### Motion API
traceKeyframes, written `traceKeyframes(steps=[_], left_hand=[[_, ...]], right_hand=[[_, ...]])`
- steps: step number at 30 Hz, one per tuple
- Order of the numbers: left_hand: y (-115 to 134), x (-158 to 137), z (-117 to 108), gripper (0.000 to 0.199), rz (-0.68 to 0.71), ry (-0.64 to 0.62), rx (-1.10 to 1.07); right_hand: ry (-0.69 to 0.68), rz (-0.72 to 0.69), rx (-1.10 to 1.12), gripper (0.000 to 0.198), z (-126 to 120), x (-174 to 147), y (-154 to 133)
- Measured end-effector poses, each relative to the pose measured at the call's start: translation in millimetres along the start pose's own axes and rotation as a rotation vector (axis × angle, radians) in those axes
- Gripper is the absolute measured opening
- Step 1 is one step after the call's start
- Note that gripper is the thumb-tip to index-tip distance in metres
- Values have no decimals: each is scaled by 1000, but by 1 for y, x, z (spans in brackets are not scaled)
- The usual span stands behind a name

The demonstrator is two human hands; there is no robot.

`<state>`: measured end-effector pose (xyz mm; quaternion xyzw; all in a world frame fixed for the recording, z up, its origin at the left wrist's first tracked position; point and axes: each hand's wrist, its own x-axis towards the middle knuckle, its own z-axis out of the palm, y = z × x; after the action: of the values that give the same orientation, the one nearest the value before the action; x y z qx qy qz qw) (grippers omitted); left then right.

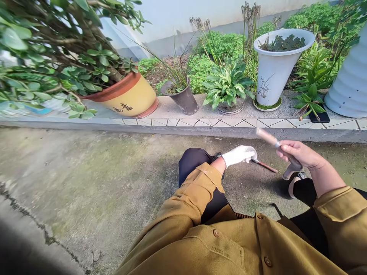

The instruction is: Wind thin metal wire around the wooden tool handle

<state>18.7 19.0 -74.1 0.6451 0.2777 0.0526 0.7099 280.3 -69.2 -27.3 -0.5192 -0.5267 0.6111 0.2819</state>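
My left hand (240, 154) wears a white glove and is closed. A thin tool with a reddish-brown rod-like handle (266, 166) sticks out from its fingers to the right; its head is hidden by the glove. My bare right hand (299, 152) is closed around the middle of a hand tool with a pale wooden handle (266, 136). The handle points up and left, blurred by motion. A greyish, curved end (292, 170) shows below the hand; I cannot tell its kind. Both hands are over the concrete between my knees.
Along a low tiled ledge (206, 110) stand a yellow pot (132, 95), a dark tilted pot (185, 100), a leafy plant (228, 86), a tall white planter (272, 76) and a ribbed white pot (349, 80). A dark flat object (319, 116) lies there. Cracked concrete (86, 183) spreads left.
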Motion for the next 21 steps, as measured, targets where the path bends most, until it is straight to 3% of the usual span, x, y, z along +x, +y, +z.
traceKeyframes(steps=[2,4,8,11,15,21], left_hand=[[-1,-1,1,24,9,-66,-29],[-1,-3,3,26,-7,-164,-31],[3,-7,9,28,-97,-317,3],[8,-10,12,29,-160,-345,59],[10,-11,11,28,-160,-349,101],[-2,-8,4,23,-86,-299,185]], right_hand=[[229,-35,36,49,-6,0,2],[348,-30,-1,54,-7,4,7],[416,112,-239,56,-4,19,21],[416,292,-611,48,1,30,30],[220,455,-1037,44,15,38,36],[-276,468,-1025,27,45,35,41]])
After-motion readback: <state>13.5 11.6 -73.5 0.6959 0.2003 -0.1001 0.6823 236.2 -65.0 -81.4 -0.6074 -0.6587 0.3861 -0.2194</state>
